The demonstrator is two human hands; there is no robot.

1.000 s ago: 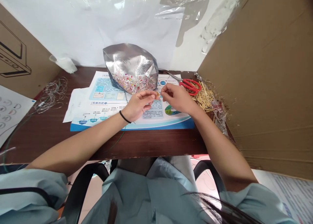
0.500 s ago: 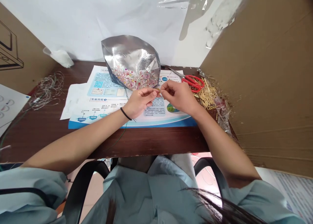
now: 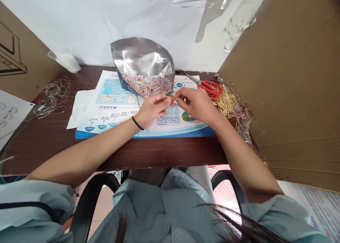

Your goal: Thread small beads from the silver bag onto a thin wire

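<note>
My left hand (image 3: 154, 110), with a black band at the wrist, is pinched closed just in front of the silver bag (image 3: 143, 58). Small pink, white and red beads (image 3: 148, 84) lie in the bag's open mouth. My right hand (image 3: 192, 103) is also pinched, its fingertips meeting those of my left hand. A tiny golden bit shows between the two sets of fingertips, too small to make out. A thin dark green thread (image 3: 131, 149) hangs below my left wrist onto the table.
Red-handled scissors (image 3: 211, 90) rest by a pile of golden sticks (image 3: 225, 101) at the right. Printed sheets (image 3: 119, 124) lie under my hands. Tangled clear thread (image 3: 54, 96) is at the left. Cardboard (image 3: 297, 87) stands along the right side.
</note>
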